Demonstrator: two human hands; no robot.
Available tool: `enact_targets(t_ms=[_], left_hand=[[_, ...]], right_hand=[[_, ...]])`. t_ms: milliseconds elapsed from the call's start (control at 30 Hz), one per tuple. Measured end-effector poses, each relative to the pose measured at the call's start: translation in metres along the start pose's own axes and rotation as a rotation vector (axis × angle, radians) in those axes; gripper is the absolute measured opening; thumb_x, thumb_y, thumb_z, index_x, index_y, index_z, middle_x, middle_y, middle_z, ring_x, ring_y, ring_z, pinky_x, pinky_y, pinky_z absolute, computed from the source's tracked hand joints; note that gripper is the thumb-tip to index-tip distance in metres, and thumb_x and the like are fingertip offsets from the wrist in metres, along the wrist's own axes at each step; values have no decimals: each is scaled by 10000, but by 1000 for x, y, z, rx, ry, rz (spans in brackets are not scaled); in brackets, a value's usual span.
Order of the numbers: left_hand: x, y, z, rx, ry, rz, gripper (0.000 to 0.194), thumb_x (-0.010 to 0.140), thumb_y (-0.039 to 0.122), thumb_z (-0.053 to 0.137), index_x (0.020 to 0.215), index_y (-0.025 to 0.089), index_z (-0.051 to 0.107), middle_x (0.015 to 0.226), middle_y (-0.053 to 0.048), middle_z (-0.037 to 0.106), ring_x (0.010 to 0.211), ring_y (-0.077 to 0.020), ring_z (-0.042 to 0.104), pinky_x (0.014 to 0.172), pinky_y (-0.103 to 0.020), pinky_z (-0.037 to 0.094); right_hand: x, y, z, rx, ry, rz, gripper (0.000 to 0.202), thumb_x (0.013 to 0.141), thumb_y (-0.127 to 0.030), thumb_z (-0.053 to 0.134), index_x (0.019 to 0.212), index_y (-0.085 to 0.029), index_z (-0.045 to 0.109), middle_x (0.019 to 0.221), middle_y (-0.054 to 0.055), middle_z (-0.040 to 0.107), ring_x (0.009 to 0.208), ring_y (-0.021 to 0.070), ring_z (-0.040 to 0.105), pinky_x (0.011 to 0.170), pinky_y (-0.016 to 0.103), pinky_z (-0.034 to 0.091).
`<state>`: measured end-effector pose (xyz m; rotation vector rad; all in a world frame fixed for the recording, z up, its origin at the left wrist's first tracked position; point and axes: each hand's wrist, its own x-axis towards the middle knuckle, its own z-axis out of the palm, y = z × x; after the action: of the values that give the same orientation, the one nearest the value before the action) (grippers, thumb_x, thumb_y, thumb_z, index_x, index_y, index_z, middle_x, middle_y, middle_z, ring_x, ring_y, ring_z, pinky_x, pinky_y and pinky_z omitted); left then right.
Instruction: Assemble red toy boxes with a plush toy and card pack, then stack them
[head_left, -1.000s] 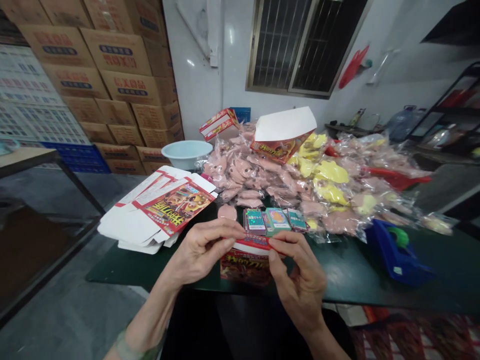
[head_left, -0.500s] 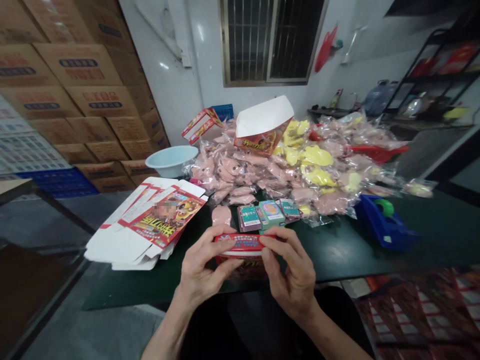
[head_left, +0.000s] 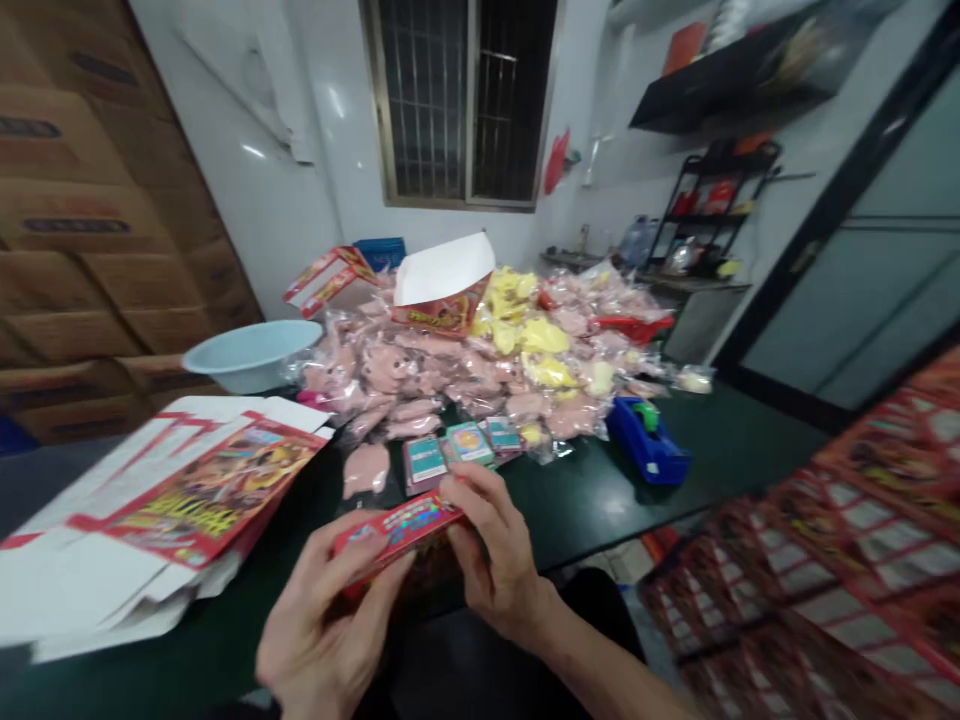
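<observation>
Both hands hold a red printed cardboard box [head_left: 409, 524] above the near edge of the table. My left hand [head_left: 330, 600] grips its left end, thumb below and fingers on top. At the right end, my right hand [head_left: 491, 545] pinches the box between thumb and fingers. The box's narrow face with coloured lettering is turned up, and its lower part is mostly hidden. Just beyond it lie small stacks of cards [head_left: 426, 458] and a pink flat piece [head_left: 366, 470]. To the left is a pile of flattened printed boxes [head_left: 217, 490].
Bagged pink and yellow soft figures [head_left: 450, 375] heap across the table's back, with an open box [head_left: 442, 290] on top. A light blue basin [head_left: 251, 360] stands left, a blue tape dispenser [head_left: 649, 440] right. Many red boxes [head_left: 840, 500] are stacked at the right.
The view has swung to the right, bringing the door and stacked red boxes further in. The held box has gone from level to tilted, its right end higher, still between both hands.
</observation>
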<state>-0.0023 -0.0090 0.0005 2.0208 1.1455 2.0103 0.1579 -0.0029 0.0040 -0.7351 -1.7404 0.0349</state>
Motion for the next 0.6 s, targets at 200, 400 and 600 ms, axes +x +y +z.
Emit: enact_targets(t_ms=[200, 400, 600], left_hand=[[2, -7, 23, 79, 95, 9, 302, 646, 113, 738, 920, 149, 616, 839, -32, 630, 693, -133, 600, 637, -252, 484], [-2, -18, 24, 81, 110, -40, 277, 635, 156, 748, 880, 140, 618, 830, -40, 621, 680, -145, 591, 638, -271, 478], [-3, -24, 24, 53, 100, -75, 304, 607, 170, 767, 878, 160, 629, 836, -31, 621, 675, -152, 589, 637, -283, 469]], right_hand=[[-2, 57, -102, -519, 232, 468, 173, 843, -262, 477, 793, -180, 621, 737, 42, 614, 689, 161, 571, 666, 290, 483], [-3, 130, -224, -793, 233, 1018, 178, 834, -229, 497, 827, -125, 641, 838, 71, 641, 805, 186, 590, 723, 312, 459], [8, 151, -244, -694, -56, 1454, 252, 872, -343, 551, 980, -120, 598, 937, 23, 620, 785, 147, 611, 674, 300, 524]])
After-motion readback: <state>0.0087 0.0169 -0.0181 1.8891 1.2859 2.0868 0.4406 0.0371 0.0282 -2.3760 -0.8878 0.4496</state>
